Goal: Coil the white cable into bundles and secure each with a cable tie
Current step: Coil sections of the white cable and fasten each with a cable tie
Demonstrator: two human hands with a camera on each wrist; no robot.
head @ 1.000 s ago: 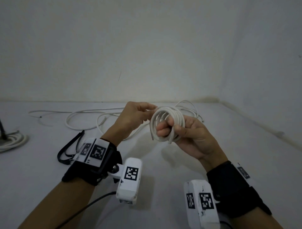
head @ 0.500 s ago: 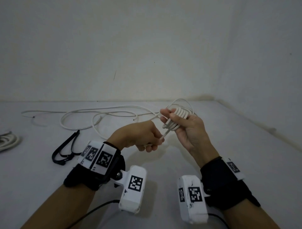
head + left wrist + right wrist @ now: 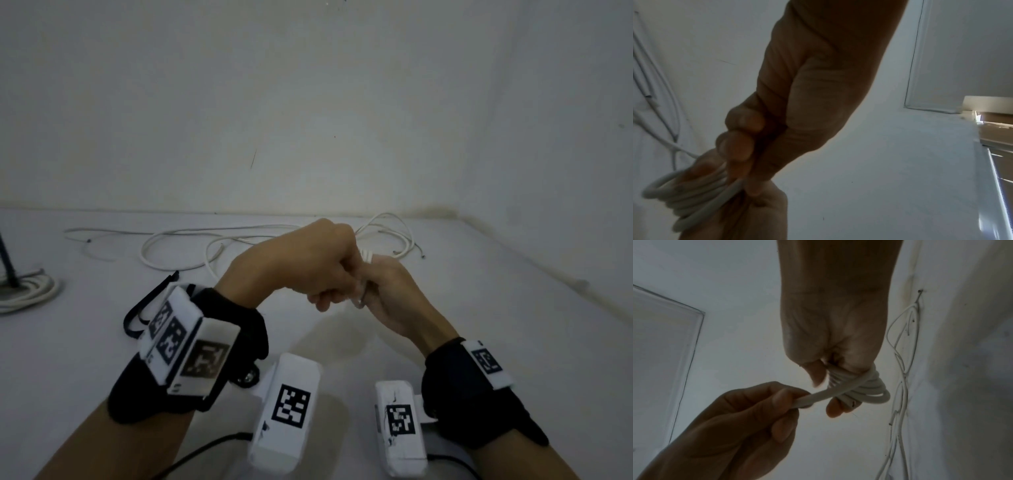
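- Right hand (image 3: 834, 331): fingers curled around the coiled bundle (image 3: 861, 391) of white cable, held above the table (image 3: 445, 308).
- Left hand (image 3: 731, 426): pinches the free cable strand (image 3: 818, 397) beside the bundle.
- Loose cable (image 3: 178, 253): on the far table.
- Black cable tie (image 3: 137, 308): left, near the left wrist.

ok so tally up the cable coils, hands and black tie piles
white cable coils: 2, the held coil and the lying coil
hands: 2, left hand, right hand
black tie pile: 1
total: 5
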